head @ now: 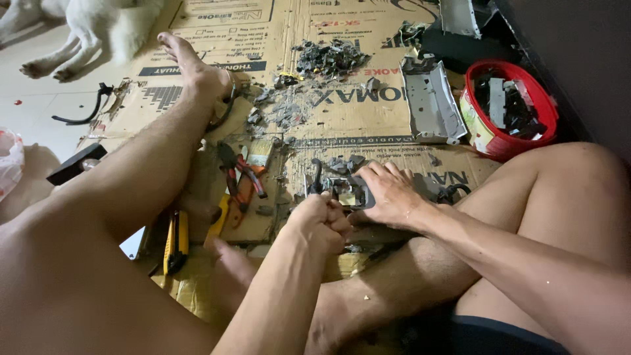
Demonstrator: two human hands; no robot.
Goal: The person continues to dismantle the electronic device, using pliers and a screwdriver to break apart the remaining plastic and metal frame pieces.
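Left of the part (pixel 347 190), pliers (pixel 238 172) lie on the cardboard (pixel 368 118). A tool (pixel 317 176) is clenched upright in the left hand (pixel 320 220), just left of the part, which is pinned flat under the right hand (pixel 388 194).

The light over my cardboard (pixel 368 118) is dim and warm, soft from above, with faint shadows under my hands. The far right corner falls nearly black. My near legs look stretched by the wide lens, and fine detail is slightly smeared.
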